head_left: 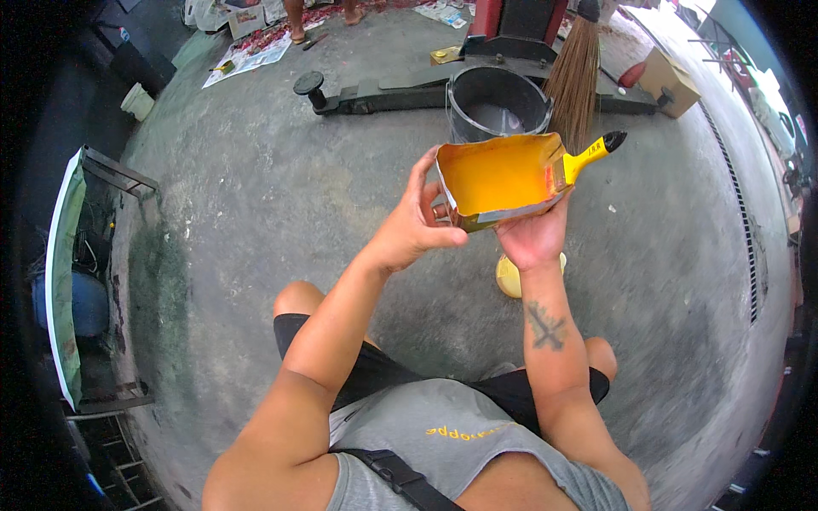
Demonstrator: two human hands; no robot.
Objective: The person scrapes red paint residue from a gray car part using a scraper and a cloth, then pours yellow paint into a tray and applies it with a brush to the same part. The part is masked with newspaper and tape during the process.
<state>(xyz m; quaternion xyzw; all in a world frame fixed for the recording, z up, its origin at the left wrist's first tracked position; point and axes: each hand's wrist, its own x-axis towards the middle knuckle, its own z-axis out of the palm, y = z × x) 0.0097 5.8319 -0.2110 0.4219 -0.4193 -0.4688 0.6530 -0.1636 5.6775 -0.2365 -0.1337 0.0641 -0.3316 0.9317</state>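
A cut-open carton (498,177), coated yellow-orange inside, is held up in front of me at chest height. My left hand (415,223) grips its left edge, thumb curled under the corner. My right hand (534,238) supports the carton from below. A paintbrush with a yellow handle and black tip (594,151) sticks out past the carton's right rim; its bristles are hidden inside. I am crouching, with both knees visible below my forearms.
A black bucket (498,102) stands just beyond the carton, beside a straw broom (574,78). A yellow lid (509,277) lies on the concrete floor under my right hand. A cardboard box (671,83) sits far right; newspapers and another person's feet (296,32) are at the far left.
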